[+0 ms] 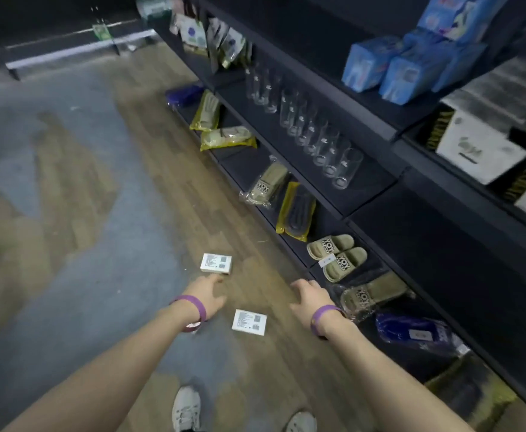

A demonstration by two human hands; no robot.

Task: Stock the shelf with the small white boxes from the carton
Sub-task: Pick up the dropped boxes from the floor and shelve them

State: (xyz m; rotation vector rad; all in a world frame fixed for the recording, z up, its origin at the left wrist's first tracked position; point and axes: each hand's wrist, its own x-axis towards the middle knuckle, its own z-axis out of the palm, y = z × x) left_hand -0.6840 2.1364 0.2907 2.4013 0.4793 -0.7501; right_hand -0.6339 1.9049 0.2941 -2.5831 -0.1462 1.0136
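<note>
Two small white boxes lie on the wooden floor. The farther box [216,263] sits just beyond my left hand [206,294], whose fingertips reach toward it without touching. The nearer box [249,321] lies between my two wrists. My right hand [308,299] hovers with fingers spread, holding nothing, close to the bottom shelf edge. Both wrists wear purple bands. No carton is in view.
A dark shelf unit [436,244] runs along the right, with slippers [338,255] and bagged footwear on its lowest level, drinking glasses [318,132] above, blue boxes [389,67] and white cartons [480,145] higher up. My white shoes [187,410] stand below.
</note>
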